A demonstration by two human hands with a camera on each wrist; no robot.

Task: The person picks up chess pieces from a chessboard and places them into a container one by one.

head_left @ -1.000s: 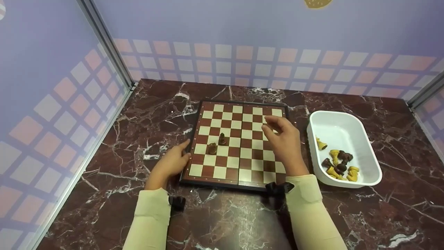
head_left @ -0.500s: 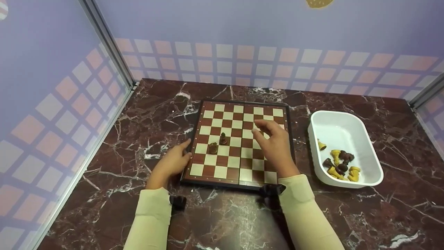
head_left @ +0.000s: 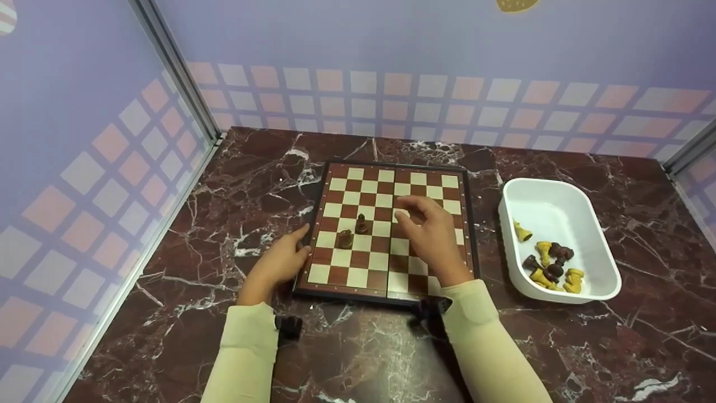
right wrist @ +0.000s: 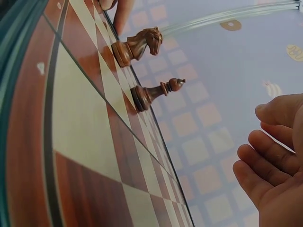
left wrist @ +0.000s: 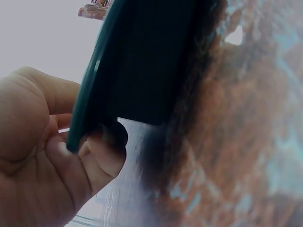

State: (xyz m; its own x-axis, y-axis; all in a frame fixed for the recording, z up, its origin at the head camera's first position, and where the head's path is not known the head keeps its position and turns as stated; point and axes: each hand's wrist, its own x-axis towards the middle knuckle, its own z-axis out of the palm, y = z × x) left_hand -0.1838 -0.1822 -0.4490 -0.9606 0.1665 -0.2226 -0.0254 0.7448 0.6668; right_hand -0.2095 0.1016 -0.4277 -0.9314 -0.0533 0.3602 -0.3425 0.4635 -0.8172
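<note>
A folding chessboard (head_left: pixel 366 260) with brown and cream squares lies flat on the table. On its left half stand a dark brown knight (head_left: pixel 345 239) and, beside it, a dark brown bishop (head_left: pixel 362 224). My left hand (head_left: pixel 278 258) holds the board's left edge. In the left wrist view, its thumb is on the upper side and curled fingers (left wrist: pixel 102 158) reach around the rim. Above the board's right half hovers my right hand (head_left: pixel 433 232), fingers loosely bent and apart from the thumb, with nothing held. The right wrist view shows that hand away from both pieces.
To the right of the board is a white plastic tub (head_left: pixel 559 210) with several yellow and dark brown chess pieces lying in its near part. Patterned wall panels (head_left: pixel 358 45) close off the back and sides of the marbled table (head_left: pixel 251 162).
My right hand has moved left across the board toward its middle fold, its fingers still loosely bent. The left hand and the two pieces keep their places.
</note>
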